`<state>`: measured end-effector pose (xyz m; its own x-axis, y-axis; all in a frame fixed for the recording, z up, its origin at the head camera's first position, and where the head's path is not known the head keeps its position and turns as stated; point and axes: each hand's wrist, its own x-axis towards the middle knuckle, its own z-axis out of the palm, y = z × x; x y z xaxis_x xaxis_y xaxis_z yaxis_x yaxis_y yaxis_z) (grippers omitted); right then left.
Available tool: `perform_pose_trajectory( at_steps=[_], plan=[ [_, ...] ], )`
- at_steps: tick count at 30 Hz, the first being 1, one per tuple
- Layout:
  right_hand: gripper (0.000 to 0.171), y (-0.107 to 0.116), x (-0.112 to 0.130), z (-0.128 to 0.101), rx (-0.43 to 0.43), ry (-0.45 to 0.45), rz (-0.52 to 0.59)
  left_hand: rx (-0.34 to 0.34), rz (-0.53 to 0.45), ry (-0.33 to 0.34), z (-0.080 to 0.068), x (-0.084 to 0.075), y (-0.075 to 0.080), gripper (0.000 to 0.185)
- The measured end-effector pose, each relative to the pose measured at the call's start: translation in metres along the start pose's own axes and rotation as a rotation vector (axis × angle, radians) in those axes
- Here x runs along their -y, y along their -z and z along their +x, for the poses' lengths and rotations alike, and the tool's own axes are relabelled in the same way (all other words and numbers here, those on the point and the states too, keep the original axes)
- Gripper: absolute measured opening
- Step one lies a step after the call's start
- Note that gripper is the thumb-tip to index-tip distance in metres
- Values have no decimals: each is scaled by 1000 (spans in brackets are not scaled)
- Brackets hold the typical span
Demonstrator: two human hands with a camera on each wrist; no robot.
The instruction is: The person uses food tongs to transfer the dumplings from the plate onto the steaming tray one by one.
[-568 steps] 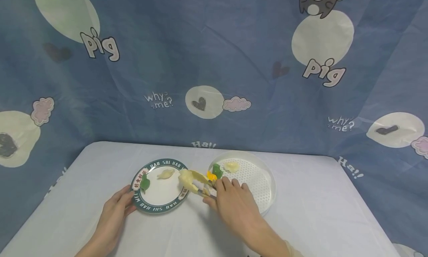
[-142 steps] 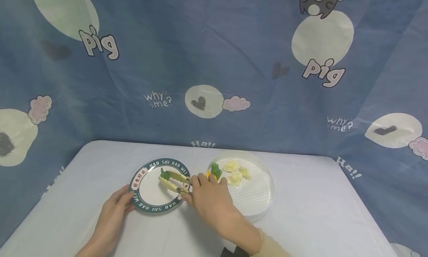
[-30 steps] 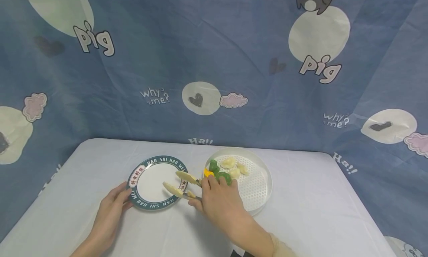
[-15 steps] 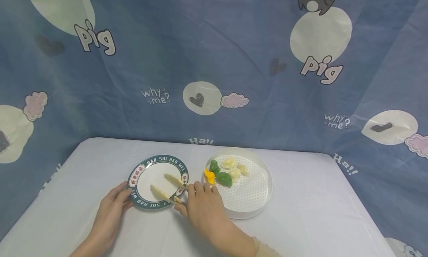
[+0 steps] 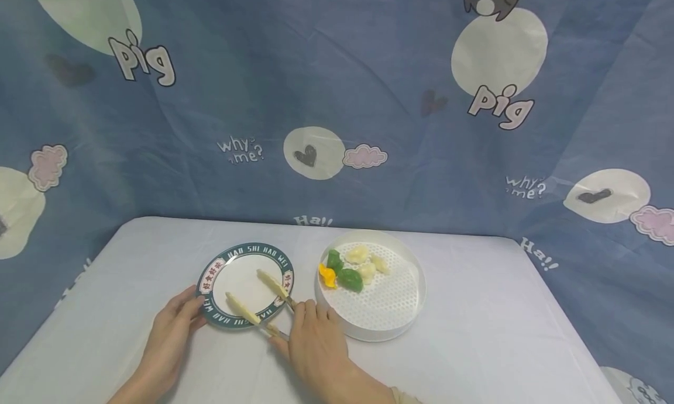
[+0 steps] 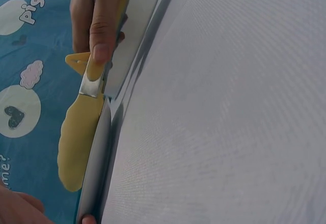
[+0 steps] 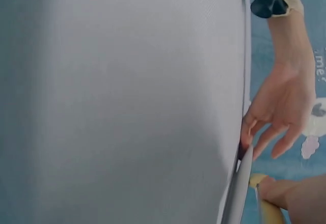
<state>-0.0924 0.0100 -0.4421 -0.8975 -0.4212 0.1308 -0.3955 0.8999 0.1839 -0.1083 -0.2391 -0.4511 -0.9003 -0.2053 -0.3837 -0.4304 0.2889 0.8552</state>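
At the left, my left hand [image 5: 168, 337] grips the near-left edge of a round white plate [image 5: 239, 275] with a dark green lettered rim; its inside is bare. My right hand [image 5: 318, 345] holds a pair of tongs [image 5: 243, 309] with pale yellow tips. The tongs' arms are spread over the plate's right half, with nothing between them. In the left wrist view, my right thumb lies along the yellow tongs [image 6: 80, 137]. To the right is a white round perforated tray [image 5: 389, 304] with several pale dumplings [image 5: 358, 254], dark green pieces [image 5: 350, 280] and a wavy orange piece [image 5: 328, 275].
A white cloth [image 5: 474, 322] covers the table. Behind it hangs a blue printed curtain [image 5: 368, 193]. The tray has a raised wall and stands just right of the plate, close to my right hand.
Food that lay on the plate is now in the tray, including a green piece the tongs held several seconds ago. Over the last second, my right hand and the spread tongs moved left and nearer me.
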Motion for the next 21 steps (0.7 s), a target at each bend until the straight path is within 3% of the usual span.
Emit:
perform_pose_trajectory(
  at_steps=[7, 12, 16, 21],
  plan=[
    [90, -9, 5, -3, 35, -11, 63, -2, -2, -24, 0, 2, 0, 78],
    [102, -10, 2, -3, 42, -21, 211, -1, -5, -26, -1, 3, 0, 78],
    [103, -10, -3, -3, 50, -34, 353, -8, 4, -29, -2, 1, -1, 79],
    [97, -10, -5, -4, 25, -36, 420, 0, 15, -19, -2, 2, -1, 77]
  ],
)
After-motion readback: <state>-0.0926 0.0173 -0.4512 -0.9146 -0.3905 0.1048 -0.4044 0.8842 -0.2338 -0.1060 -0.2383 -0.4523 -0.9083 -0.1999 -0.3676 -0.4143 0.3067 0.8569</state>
